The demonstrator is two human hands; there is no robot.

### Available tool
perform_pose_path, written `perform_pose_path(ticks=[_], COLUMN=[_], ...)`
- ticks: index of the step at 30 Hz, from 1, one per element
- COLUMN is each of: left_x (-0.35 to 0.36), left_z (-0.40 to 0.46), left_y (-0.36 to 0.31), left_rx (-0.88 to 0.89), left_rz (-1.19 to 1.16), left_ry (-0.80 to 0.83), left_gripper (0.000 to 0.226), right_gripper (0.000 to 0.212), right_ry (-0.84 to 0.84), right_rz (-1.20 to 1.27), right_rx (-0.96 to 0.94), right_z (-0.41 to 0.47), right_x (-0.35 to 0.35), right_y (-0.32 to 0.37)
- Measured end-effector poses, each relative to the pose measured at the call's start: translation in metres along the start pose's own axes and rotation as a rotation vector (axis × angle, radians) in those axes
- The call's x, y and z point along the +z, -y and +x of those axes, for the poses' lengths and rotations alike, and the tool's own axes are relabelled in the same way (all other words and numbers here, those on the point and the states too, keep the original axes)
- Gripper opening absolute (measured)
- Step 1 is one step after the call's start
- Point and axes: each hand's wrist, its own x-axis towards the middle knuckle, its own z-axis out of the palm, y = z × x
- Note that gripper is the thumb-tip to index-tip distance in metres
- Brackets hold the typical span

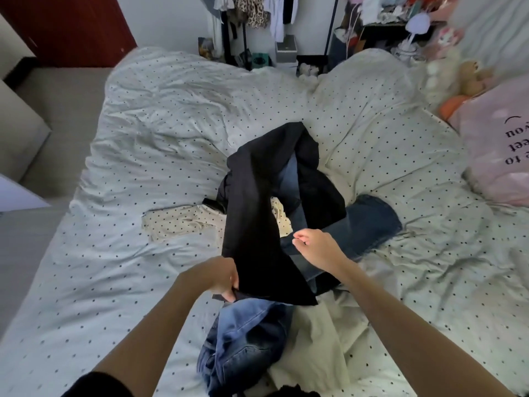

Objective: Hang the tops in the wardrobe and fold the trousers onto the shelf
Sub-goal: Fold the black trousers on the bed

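Observation:
A pair of black trousers (254, 213) stretches up from the bed's middle toward me. My left hand (219, 277) grips their near end, at the waist. My right hand (313, 247) hovers just right of the black cloth with its fingers loosely curled, holding nothing. Dark blue jeans (369, 222) lie spread under and right of the black trousers. Lighter blue jeans (243, 345) are bunched at the near edge. A cream dotted top (177, 222) lies flat to the left, and a plain cream garment (323, 336) lies below my right arm.
The bed (143, 124) has a white dotted quilt. A pink pillow (498, 150) and soft toys (469, 78) sit at the right. Behind the bed stands a clothes rail (252, 12) with hanging garments, beside a cluttered dark shelf (395, 27). Grey floor (57, 104) runs along the left.

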Motion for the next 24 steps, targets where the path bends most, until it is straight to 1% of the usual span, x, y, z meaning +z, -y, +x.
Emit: perform_pose_path(ticks=[2,3,5,6,10,11,15,16,17,18,20,22,24], left_x=[-0.001,-0.004,-0.005,-0.002,0.008,0.007,-0.026,-0.035,-0.042,-0.046,-0.052,-0.055,-0.061], left_z=[0.001,0.001,0.004,0.007,0.032,0.047,0.097,0.110,0.119,0.127,0.139,0.144,0.146], left_y=[0.007,0.009,0.016,0.025,0.046,0.054,0.064,0.065,0.064,0.063,0.061,0.060,0.058], left_rx=[0.015,0.032,0.037,0.018,-0.067,-0.076,-0.075,-0.058,-0.044,-0.035,-0.042,-0.054,-0.065], left_rz=[-0.034,-0.046,-0.131,-0.183,-0.247,-0.277,-0.372,-0.395,-0.421,-0.447,-0.497,-0.529,-0.543], left_ry=[-0.052,-0.087,-0.169,-0.207,-0.379,-0.435,-0.696,-0.736,-0.779,-0.807,-0.837,-0.843,-0.844], left_gripper=[0.005,0.008,0.023,0.026,0.030,0.031,0.037,0.039,0.040,0.041,0.043,0.045,0.047], right_gripper=[0.031,0.034,0.040,0.044,0.054,0.055,0.063,0.064,0.062,0.054,0.029,0.024,0.022], right_ry=[0.008,0.019,0.054,0.078,0.095,0.081,-0.120,-0.127,-0.132,-0.141,-0.194,-0.250,-0.329], right_rz=[-0.011,-0.009,-0.019,-0.025,-0.018,-0.021,-0.012,0.019,0.046,0.073,0.137,0.166,0.137], right_rx=[0.032,0.041,0.047,0.052,0.088,0.089,0.092,0.116,0.133,0.142,0.145,0.139,0.056], right_z=[0.012,0.017,0.031,0.042,0.080,0.101,0.177,0.194,0.206,0.215,0.223,0.216,0.200], right_x=[0.005,0.006,0.013,0.023,0.039,0.042,0.022,0.022,0.022,0.026,0.036,0.043,0.049], right_y=[0.007,0.010,0.016,0.020,0.022,0.020,0.028,0.031,0.036,0.040,0.048,0.052,0.050])
